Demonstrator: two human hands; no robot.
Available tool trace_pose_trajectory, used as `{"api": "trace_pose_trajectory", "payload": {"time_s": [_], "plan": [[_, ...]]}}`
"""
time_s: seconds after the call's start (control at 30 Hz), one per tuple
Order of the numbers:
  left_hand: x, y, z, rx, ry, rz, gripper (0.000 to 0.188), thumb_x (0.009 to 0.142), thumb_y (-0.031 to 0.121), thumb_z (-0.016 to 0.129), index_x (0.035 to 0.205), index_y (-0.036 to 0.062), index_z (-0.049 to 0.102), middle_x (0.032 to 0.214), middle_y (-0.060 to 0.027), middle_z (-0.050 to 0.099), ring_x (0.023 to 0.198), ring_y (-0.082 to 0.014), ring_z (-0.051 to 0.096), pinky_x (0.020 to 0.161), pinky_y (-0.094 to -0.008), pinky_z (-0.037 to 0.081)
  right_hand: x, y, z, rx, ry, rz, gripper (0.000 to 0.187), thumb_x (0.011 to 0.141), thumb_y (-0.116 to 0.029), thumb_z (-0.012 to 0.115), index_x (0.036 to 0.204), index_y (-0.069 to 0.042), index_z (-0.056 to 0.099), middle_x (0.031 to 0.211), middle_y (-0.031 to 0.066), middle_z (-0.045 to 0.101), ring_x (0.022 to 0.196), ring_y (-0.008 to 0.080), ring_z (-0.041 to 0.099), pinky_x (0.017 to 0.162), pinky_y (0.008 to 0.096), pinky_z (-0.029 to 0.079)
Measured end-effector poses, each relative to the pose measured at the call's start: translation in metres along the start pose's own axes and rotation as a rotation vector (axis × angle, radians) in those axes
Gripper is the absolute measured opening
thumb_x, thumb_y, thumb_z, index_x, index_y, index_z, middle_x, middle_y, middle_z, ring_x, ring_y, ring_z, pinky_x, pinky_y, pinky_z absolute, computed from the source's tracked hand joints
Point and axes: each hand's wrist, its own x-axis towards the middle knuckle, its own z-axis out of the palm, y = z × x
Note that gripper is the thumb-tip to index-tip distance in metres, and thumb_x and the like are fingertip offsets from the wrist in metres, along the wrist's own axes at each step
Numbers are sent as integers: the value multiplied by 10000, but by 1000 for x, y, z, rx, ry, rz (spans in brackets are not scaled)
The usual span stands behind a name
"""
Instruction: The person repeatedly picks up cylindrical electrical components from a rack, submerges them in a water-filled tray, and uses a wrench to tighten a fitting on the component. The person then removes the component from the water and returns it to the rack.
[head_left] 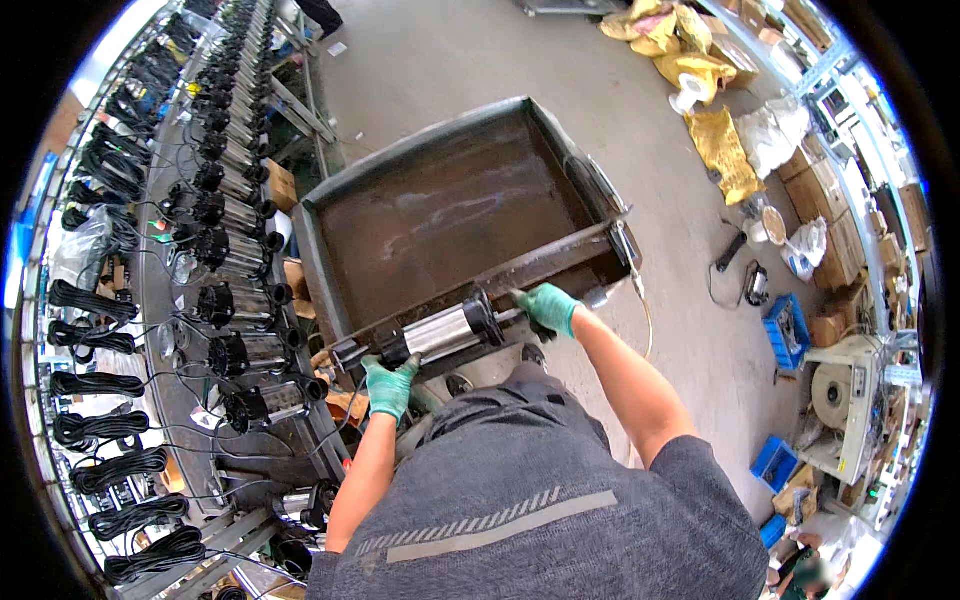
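Observation:
A pump (440,332) with a shiny silver cylinder and black ends lies along the near edge of a brown-floored metal tank (400,150). In a green glove, my left hand (390,387) grips the pump's black left end, thumb and fingers curled against it. My right hand (550,309), also green-gloved, is closed at the far right end of the pump, beside a short metal fitting (510,316). What lies inside its fingers is mostly hidden. A pale hose (647,315) hangs from the tank's right corner.
On my left, a long bench (185,390) carries a row of similar pumps (240,305), with coiled black cables (100,425) beyond. Yellow sacks (722,155), blue crates (787,330), a loose pump (757,285) and a white machine (840,400) stand at right. Another person (805,570) is at lower right.

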Motion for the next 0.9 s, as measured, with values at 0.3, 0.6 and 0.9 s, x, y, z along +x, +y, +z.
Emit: {"api": "trace_pose_trajectory", "payload": {"time_s": [0.3,0.6,0.9], "plan": [[-4,6,-1,-5,0,-11,718,754,306,945,1190,-25,480,1092,-155,703,953,-255,656,923,-371,530,-3,17,0,497,-51,-2,237,1076,-245,537,1091,-25,624,841,95,665,682,248,631,655,386,553],[1,-5,2,-56,-54,-24,775,752,306,943,1245,-51,463,1152,-191,695,1017,-289,673,955,-379,528,-7,-7,-4,209,57,68,588,1069,-518,540,667,-90,575,552,53,530,434,178,439,457,372,359],[-7,9,-5,37,-33,-50,814,759,323,931,1289,-76,460,1199,-223,683,1067,-314,672,987,-386,520,-19,15,-26,-527,166,-815,295,1008,-177,644,1253,-17,680,1047,123,763,949,211,698,906,325,563]]}}
